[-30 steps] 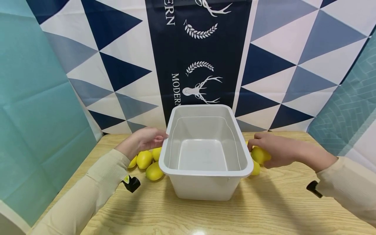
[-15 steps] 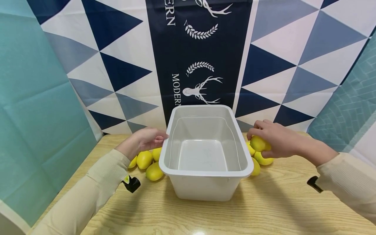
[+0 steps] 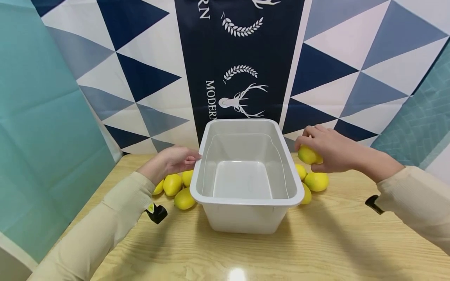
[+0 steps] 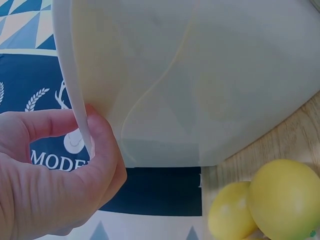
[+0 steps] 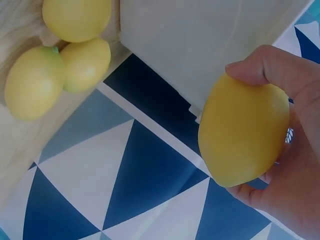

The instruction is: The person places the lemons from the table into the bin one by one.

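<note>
My right hand (image 3: pixel 332 150) grips a yellow lemon (image 3: pixel 308 155) above the table, just right of the basin's edge. In the right wrist view the lemon (image 5: pixel 245 130) sits between thumb and fingers, clear of the others. A light grey plastic basin (image 3: pixel 247 201) stands upright at the middle of the table, and its visible floor is bare. My left hand (image 3: pixel 177 160) pinches the basin's left rim; the left wrist view shows thumb and fingers of that hand (image 4: pixel 65 175) on either side of the rim (image 4: pixel 67 70).
Several lemons (image 3: pixel 184 199) lie on the wooden table (image 3: pixel 225 253) left of the basin. Three more lemons (image 3: pixel 316 181) lie to its right, close to its wall. A patterned cloth (image 3: pixel 151 70) hangs behind the table, and a teal cloth (image 3: pixel 52 136) hangs at the left.
My right hand has lifted the lemon up from the group at the right, which uncovers the lemons below. The left hand stays on the rim. The head view has tilted slightly downward.
</note>
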A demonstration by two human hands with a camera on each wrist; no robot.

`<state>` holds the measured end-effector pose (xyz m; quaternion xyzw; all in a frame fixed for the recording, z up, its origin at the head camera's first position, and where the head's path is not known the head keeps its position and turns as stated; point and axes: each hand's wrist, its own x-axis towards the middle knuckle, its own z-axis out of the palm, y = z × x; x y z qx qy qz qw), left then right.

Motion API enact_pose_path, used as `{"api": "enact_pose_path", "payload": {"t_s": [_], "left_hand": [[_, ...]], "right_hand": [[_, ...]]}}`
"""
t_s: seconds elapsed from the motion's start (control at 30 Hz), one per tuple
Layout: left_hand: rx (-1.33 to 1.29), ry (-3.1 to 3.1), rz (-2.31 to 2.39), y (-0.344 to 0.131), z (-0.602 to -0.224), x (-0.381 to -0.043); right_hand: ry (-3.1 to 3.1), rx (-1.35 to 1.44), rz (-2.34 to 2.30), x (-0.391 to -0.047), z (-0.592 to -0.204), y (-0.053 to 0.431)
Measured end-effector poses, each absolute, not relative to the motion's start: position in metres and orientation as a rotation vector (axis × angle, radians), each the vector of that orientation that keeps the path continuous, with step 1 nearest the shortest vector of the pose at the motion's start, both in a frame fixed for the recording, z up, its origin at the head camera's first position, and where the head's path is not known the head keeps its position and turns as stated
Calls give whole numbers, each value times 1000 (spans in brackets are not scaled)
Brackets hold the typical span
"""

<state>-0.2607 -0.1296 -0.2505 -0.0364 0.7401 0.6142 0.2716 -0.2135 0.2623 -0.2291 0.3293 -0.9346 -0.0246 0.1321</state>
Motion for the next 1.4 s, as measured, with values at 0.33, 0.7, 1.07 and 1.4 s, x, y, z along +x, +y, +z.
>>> {"api": "enact_pose_path", "payload": {"t_s": [0.33, 0.7, 1.07, 1.4], "left_hand": [[-117, 1969, 1672, -124, -246, -262], [-138, 2003, 1655, -125, -243, -261], [-129, 1989, 1662, -122, -245, -262], [-132, 2002, 1648, -125, -245, -260]], "right_hand": [[-2775, 926, -135, -226, -209, 256], [-2838, 931, -108, -243, -190, 242], [-2857, 1024, -44, -253, -176, 228], [-2963, 1000, -38, -259, -169, 202]]}}
